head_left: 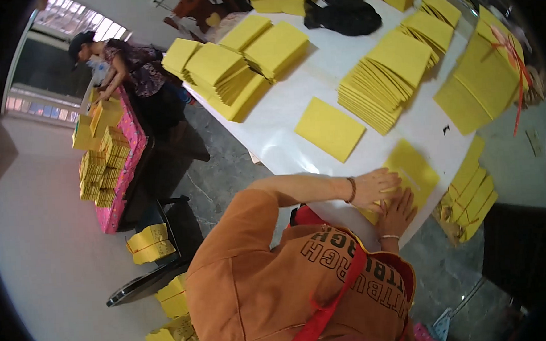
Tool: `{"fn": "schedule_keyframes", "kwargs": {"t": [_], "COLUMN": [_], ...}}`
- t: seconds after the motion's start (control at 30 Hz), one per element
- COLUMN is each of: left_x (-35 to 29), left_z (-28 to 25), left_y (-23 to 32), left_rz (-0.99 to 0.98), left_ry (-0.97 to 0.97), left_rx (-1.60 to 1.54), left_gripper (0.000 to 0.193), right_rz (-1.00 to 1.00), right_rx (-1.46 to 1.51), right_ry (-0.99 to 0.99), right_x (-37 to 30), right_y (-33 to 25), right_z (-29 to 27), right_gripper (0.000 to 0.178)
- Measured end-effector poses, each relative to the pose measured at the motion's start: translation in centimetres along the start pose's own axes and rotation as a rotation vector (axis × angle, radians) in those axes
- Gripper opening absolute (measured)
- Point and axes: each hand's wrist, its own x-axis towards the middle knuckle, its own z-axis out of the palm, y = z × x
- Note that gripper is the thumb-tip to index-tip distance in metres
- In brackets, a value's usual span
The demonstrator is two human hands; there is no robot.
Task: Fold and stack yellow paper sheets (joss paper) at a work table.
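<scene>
A yellow paper sheet (416, 164) lies at the near right edge of the white table (271, 133). My left hand (374, 187), with a dark bracelet at the wrist, rests flat on it with the fingers stretched out. Beside it and touching it, my right hand (399, 214) also lies on the paper, fingers extended. Neither hand holds anything. Just beyond my left hand sits a flat yellow paper piece (330, 129). A fanned row of folded yellow papers (382, 72) stretches away behind it.
Stacks of yellow paper (218, 71) stand at the table's far left, near a black cloth bag (342, 12). Larger yellow sheets with red ties (481, 76) lie at right. Another person (133, 63) works at a pink-covered table (118, 212); tied bundles (150, 243) rest below it.
</scene>
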Motion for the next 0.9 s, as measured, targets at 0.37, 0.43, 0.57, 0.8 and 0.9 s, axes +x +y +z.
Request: {"fn": "schedule_keyframes", "kwargs": {"t": [0.37, 0.43, 0.57, 0.8, 0.9], "left_x": [0.9, 1.0, 2.3, 3.1, 4.9], "left_z": [0.3, 1.6, 0.1, 3.7, 4.2], "left_y": [1.2, 0.9, 3.4, 4.0, 2.5], "left_rz": [0.197, 0.239, 0.193, 0.057, -0.138], "left_ry": [0.045, -0.064, -0.23, -0.121, -0.267], "left_rx": [0.186, 0.288, 0.35, 0.499, 0.154], "left_gripper": [0.066, 0.061, 0.056, 0.029, 0.027], "right_rz": [0.091, 0.077, 0.024, 0.24, 0.245], "right_rx": [0.029, 0.133, 1.166, 1.861, 2.108], "right_ry": [-0.201, -0.132, 0.012, 0.07, 0.328], "right_x": [0.5, 0.1, 0.5, -0.4, -0.9], "right_y": [-0.3, 1.3, 6.3, 7.2, 9.5], "right_z": [-2.4, -0.3, 3.4, -1.3, -0.9], "right_gripper": [0.069, 0.069, 0.069, 0.063, 0.049]}}
